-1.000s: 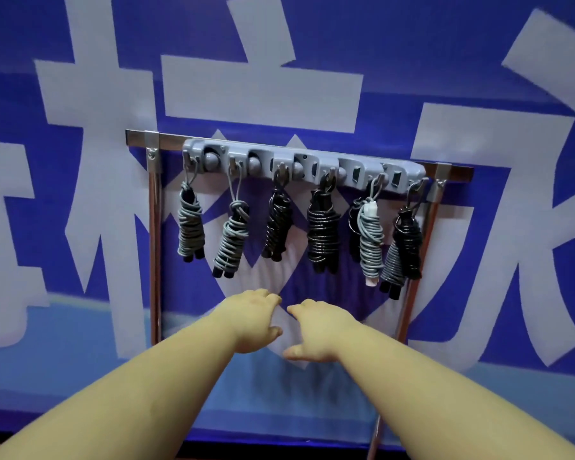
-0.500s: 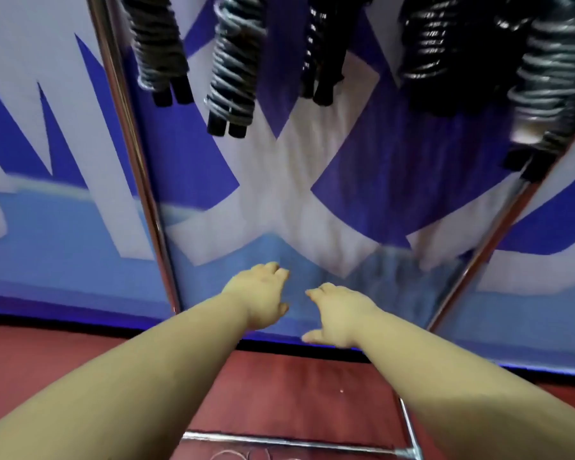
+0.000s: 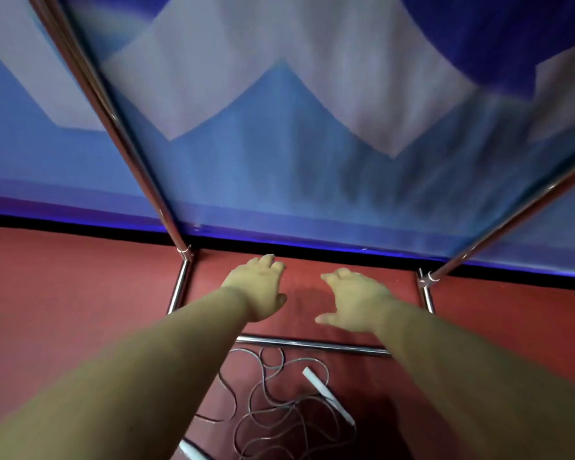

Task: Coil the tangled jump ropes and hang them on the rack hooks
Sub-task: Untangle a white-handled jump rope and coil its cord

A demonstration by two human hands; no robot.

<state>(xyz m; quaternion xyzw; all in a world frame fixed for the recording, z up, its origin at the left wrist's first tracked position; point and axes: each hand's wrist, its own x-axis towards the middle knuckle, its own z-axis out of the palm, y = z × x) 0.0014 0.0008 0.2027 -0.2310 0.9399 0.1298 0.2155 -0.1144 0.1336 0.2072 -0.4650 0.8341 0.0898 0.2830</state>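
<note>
Both hands are reaching out empty, the left hand [image 3: 258, 287] and right hand [image 3: 356, 302] with fingers loosely spread, probably readying to gather the tangled grey jump rope with white handles [image 3: 279, 406], lying on the red floor [image 3: 63, 293] before the chrome rack base [image 3: 312, 343].

Gym-like room: red floor [image 3: 63, 293], blue printed banner [image 3: 279, 144], jump rope [image 3: 279, 410].

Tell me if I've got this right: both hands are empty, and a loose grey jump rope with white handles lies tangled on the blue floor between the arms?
Nearly. In the head view the floor is red, not blue; the blue belongs to the banner behind the rack. The rest holds: the left hand and right hand hold nothing, and the grey jump rope with white handles lies tangled between the arms.
</note>
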